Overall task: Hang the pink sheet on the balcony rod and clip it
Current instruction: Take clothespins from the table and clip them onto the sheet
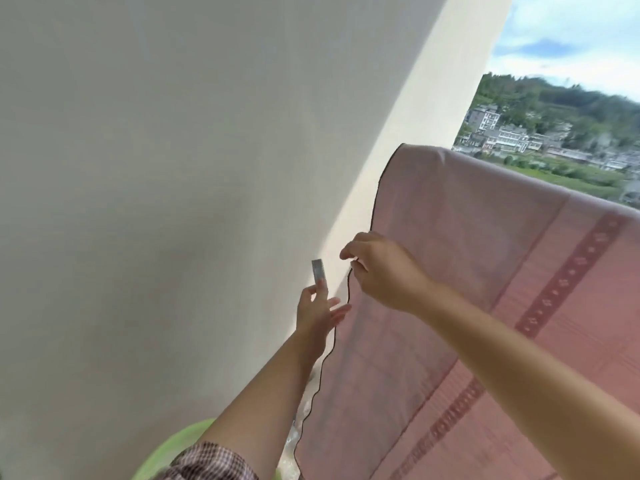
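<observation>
**Item 1.** The pink sheet hangs folded over a line that starts at 12 o'clock of the right hand and slopes down to the frame's right edge at 3 o'clock. Whatever carries it is covered by the cloth. The sheet fills the lower right of the view. A thin dark hem runs in waves down its left side, from the top corner to 6 o'clock. 1 darker patterned band crosses the cloth diagonally on the right.

**Item 2.** The right hand reaches in from the lower right, fingers curled. Its thumb and forefinger pinch the dark hem on the sheet's left side.

**Item 3.** The left hand sits at 7 o'clock of the right hand, apart from it and just beside the hem.
- Its thumb and forefinger pinch the lower end of a small grey clip, which stands upright above the hand.
- The remaining fingers lie straight and spread toward the hem. Whether they touch it cannot be told.
- The clip is apart from the sheet. Whether it is pressed open cannot be told.

**Item 4, surroundings.**
- A white wall covers the view from 9 to 12 o'clock, with a sunlit strip next to the sheet.
- At 6 o'clock, on the bottom edge, a checked sleeve covers the left arm.
- A rounded green object lies behind the sleeve; its kind is unclear.
- At 2 o'clock there are buildings, a wooded hill and a cloudy sky.
</observation>
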Available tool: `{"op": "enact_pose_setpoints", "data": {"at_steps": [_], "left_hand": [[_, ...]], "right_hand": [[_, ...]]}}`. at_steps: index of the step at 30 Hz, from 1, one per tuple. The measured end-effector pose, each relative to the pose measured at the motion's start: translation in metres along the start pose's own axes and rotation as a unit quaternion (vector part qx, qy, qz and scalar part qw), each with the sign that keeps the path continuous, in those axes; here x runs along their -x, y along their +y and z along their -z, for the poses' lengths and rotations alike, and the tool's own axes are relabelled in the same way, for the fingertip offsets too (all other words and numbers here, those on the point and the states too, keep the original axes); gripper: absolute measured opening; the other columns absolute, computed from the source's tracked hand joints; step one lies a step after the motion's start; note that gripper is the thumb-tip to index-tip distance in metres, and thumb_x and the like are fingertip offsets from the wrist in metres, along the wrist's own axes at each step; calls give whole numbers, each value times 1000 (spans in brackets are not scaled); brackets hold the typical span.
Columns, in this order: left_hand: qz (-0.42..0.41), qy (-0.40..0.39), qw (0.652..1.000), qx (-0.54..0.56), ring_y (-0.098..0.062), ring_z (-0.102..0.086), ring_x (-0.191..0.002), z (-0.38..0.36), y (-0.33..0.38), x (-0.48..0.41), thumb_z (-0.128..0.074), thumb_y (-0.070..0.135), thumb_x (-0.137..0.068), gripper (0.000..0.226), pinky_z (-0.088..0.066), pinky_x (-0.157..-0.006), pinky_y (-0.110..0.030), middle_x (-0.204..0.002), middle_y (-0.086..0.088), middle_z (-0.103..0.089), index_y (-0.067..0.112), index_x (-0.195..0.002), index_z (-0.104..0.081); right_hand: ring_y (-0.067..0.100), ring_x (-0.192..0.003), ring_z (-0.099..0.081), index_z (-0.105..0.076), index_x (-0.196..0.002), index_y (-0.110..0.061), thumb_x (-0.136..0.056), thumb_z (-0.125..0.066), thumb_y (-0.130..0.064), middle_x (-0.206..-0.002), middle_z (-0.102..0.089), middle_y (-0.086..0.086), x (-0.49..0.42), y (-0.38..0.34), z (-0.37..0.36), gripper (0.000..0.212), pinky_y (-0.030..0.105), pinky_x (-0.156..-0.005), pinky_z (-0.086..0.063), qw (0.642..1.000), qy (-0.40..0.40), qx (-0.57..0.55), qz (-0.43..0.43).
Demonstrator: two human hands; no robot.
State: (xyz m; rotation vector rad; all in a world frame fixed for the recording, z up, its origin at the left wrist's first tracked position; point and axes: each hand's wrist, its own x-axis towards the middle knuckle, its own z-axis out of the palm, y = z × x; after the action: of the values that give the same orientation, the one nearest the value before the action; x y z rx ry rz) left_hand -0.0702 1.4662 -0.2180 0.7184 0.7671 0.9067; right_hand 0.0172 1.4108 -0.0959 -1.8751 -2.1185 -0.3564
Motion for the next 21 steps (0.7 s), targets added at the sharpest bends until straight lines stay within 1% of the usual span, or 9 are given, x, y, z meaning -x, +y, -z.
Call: {"op": "enact_pose_setpoints", "data": {"at_steps": [2,5,7,9,12,14,15,18,21], "left_hand": [[29,-37,999,4,-21,-70,-75,-4,1,-19,-42,58,-91,55,-50,-55,-22,-115,-11,-61,15,-125,-42],[66,-71,995,11,-18,-70,-69,-8,1,-44,-41,58,-92,54,-47,-51,-22,-118,-11,-65,14,-124,-44],[92,-85,992,28,-18,-69,-68,-9,-1,-56,-43,53,-94,50,-53,-58,-25,-109,-14,-66,13,-123,-46],[120,-84,988,51,-16,-66,-64,-11,-4,-64,-46,47,-95,48,-57,-60,-24,-94,-15,-65,8,-124,-47],[155,-90,980,85,-11,-65,-55,-14,-7,-70,-51,43,-93,51,-57,-54,-21,-87,-15,-60,2,-122,-48],[164,-105,976,102,-10,-65,-51,-15,-6,-72,-52,41,-93,49,-56,-53,-20,-88,-15,-57,0,-121,-48],[169,-114,973,107,-9,-65,-50,-15,-6,-74,-52,40,-94,48,-56,-52,-19,-87,-15,-56,1,-121,-48],[184,-126,968,113,-9,-66,-49,-16,-7,-79,-52,35,-95,42,-56,-51,-19,-82,-14,-59,4,-123,-46],[190,-126,966,118,-10,-66,-50,-16,-7,-82,-51,32,-96,38,-56,-51,-19,-79,-14,-61,5,-122,-47]], "right_hand": [[25,-99,-57,-68,-102,-10,-83,-49,2,-97,-65,3,-22,3,-3,30,39,-76,-49,994,-28,99,47],[22,-83,-56,-64,-79,-13,-73,-56,2,-78,-59,0,-54,5,-2,18,34,-69,-46,946,-95,288,111],[20,-86,-55,-61,-77,-16,-75,-58,-4,-80,-59,-1,-71,0,1,12,33,-75,-45,907,-149,373,125],[20,-94,-53,-56,-77,-17,-82,-54,-12,-89,-62,-1,-85,-6,2,8,32,-85,-39,874,-225,421,94],[22,-92,-53,-50,-78,-17,-86,-51,-18,-86,-58,-2,-100,-9,0,8,37,-93,-36,826,-342,447,-38],[23,-84,-49,-48,-91,-17,-89,-46,-23,-80,-47,-2,-107,-7,0,6,36,-84,-39,802,-397,427,-129],[23,-85,-47,-47,-96,-19,-90,-44,-25,-84,-46,-1,-110,-5,-1,9,35,-79,-39,792,-421,409,-167],[24,-91,-48,-51,-109,-18,-91,-39,-25,-101,-46,1,-119,2,-5,23,36,-74,-37,776,-463,369,-217],[24,-92,-51,-46,-92,-14,-92,-39,-20,-102,-48,1,-125,7,-10,10,35,-73,-39,780,-466,351,-227]]}}
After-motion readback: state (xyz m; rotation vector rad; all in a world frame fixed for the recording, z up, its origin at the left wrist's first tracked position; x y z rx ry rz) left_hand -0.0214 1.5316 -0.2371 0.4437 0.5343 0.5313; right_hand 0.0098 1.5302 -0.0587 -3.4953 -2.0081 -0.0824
